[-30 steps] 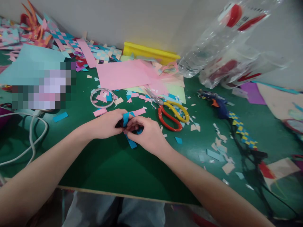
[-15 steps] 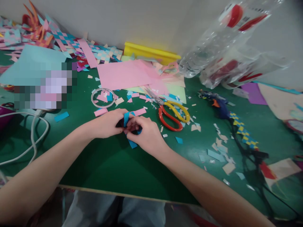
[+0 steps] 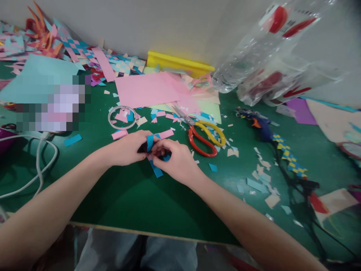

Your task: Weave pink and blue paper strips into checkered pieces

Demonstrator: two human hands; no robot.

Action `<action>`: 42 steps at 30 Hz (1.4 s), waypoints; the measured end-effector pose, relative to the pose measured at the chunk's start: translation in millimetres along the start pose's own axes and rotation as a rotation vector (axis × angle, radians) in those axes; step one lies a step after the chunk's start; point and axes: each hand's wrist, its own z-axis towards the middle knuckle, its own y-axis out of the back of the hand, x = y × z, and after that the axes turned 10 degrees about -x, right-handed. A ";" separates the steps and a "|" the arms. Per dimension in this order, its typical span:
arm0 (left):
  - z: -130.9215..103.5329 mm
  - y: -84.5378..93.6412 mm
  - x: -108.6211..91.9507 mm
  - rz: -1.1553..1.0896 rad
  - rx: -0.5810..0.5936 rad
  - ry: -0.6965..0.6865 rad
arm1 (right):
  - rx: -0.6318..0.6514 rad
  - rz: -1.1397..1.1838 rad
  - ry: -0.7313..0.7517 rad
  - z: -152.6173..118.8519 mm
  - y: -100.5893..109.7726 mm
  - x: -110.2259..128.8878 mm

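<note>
Both hands meet over the green desk (image 3: 118,199), the left fingers (image 3: 146,147) and right fingers (image 3: 158,151) pinching blue and pink paper strips (image 3: 157,171) between them. Scissors (image 3: 194,126) lie just right of the fingers, and a clear ring (image 3: 109,119) rests beyond the left ones.

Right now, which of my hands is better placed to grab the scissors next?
Probably your right hand: the scissors lie closer to it than to your left hand. Both hands are occupied with blue paper strips.
</note>
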 end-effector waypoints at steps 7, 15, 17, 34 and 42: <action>-0.3 -1.0 3.4 -0.023 -0.007 -0.004 | 0.026 -0.198 0.046 -2.4 3.8 9.4; 0.2 0.3 3.4 -0.008 0.005 -0.019 | 0.081 -0.462 0.108 0.2 -2.5 16.6; -0.3 0.7 3.6 -0.006 0.008 -0.014 | 0.098 -0.526 0.137 1.3 -3.1 20.0; -1.1 -2.5 11.3 -0.046 -0.027 -0.074 | 0.199 -0.745 0.070 4.0 -12.7 40.4; 0.7 -3.5 8.1 -0.026 -0.020 -0.051 | 0.128 -0.578 -0.037 3.3 -15.6 28.8</action>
